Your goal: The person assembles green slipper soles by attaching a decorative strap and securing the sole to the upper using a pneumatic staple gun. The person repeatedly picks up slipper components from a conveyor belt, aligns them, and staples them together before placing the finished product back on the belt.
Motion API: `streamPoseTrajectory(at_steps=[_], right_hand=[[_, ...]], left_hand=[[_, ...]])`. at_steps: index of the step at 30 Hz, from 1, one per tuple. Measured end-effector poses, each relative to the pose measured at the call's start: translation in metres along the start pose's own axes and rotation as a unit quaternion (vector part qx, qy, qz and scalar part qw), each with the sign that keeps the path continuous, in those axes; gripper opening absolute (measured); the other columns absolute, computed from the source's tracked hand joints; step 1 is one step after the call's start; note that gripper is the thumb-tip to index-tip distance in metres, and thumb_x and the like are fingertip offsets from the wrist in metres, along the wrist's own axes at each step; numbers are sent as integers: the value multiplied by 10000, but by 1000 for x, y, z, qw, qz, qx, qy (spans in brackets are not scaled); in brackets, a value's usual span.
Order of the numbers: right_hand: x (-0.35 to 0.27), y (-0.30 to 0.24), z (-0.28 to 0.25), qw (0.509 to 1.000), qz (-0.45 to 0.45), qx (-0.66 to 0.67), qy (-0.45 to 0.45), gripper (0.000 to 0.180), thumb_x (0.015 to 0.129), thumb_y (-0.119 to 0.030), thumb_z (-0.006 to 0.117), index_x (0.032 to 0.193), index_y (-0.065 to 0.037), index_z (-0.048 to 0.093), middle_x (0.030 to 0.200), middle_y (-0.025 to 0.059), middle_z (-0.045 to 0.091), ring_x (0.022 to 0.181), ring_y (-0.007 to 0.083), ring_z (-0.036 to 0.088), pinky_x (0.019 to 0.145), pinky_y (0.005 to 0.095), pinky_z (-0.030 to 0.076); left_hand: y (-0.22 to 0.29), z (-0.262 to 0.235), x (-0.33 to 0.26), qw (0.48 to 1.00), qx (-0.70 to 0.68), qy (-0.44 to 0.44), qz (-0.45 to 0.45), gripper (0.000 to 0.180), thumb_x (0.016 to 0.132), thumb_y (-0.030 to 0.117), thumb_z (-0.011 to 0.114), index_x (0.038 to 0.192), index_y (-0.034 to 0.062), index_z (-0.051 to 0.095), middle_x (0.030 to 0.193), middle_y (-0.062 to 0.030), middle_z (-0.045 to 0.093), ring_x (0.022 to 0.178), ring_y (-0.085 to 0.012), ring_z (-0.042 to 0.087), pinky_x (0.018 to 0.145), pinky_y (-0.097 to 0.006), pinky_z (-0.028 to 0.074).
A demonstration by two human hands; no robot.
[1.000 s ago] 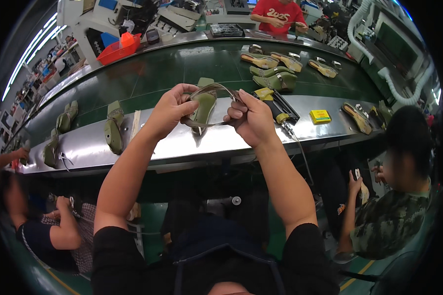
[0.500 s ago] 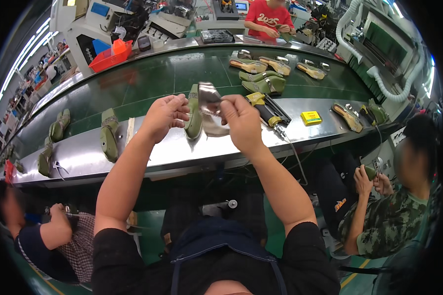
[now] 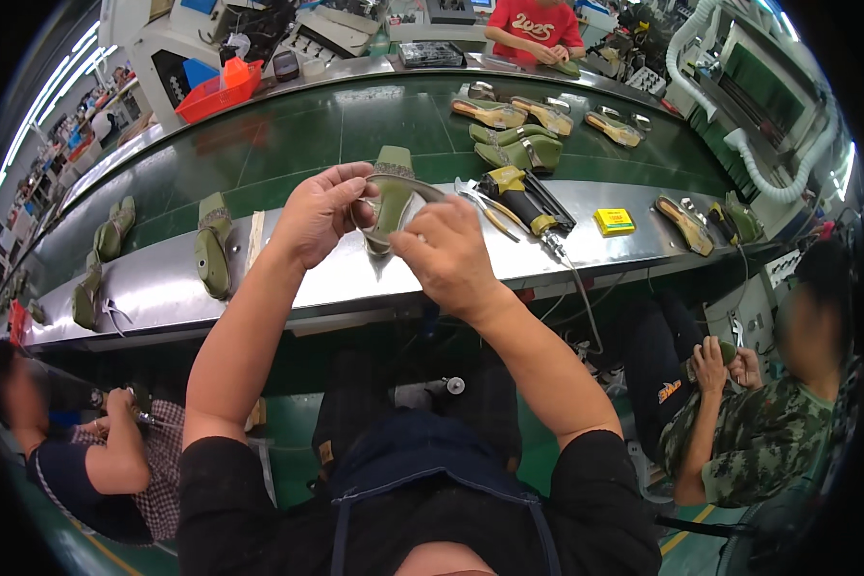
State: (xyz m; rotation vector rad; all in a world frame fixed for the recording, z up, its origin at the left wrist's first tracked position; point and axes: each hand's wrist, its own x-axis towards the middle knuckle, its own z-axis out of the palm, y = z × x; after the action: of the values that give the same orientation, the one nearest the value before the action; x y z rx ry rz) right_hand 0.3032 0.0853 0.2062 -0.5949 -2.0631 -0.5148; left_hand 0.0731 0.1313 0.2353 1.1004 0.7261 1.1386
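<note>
My left hand (image 3: 328, 216) and my right hand (image 3: 448, 257) are raised over the metal edge of the bench, holding a shiny silvery shoe strap (image 3: 415, 205) between them. The strap is bent into an open loop. My left thumb and fingers pinch its left side; my right fingers close on its right side. Behind the loop, a green shoe last (image 3: 394, 161) with a glittery band lies on the bench, partly hidden by the strap and hands. Pliers (image 3: 494, 211) and a yellow-and-black air stapler (image 3: 520, 204) lie just right of my right hand.
A yellow box (image 3: 614, 222) sits right of the stapler. Green lasts (image 3: 518, 152) and tan-soled ones (image 3: 490, 113) lie farther back. Another green last (image 3: 213, 252) is at left. An orange-red basket (image 3: 219, 91) stands at the far edge. Co-workers sit on both sides and opposite.
The strap has turned from a broad silvery face into an open loop, and my left fingers now grip it. My right hand has moved down and left, uncovering the pliers.
</note>
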Motion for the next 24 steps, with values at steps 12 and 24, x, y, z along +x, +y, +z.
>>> streamPoseTrajectory(at_steps=[12, 24], right_hand=[[-6, 9, 20, 715, 463, 523, 42, 394, 1057, -207, 643, 1357, 33, 558, 1252, 110, 670, 1159, 166, 606, 1024, 327, 479], [10, -4, 14, 724, 426, 543, 7, 306, 1054, -162, 645, 1271, 49, 601, 1062, 82, 714, 996, 123, 653, 931, 272, 508]], left_hand=[[-43, 6, -14, 964, -228, -69, 119, 413, 1050, 133, 598, 1429, 46, 458, 988, -31, 583, 822, -146, 579, 899, -373, 534], [-56, -21, -25, 954, -289, -49, 62, 321, 1079, 100, 501, 1384, 5, 474, 1022, -104, 647, 876, -187, 621, 856, -342, 544]])
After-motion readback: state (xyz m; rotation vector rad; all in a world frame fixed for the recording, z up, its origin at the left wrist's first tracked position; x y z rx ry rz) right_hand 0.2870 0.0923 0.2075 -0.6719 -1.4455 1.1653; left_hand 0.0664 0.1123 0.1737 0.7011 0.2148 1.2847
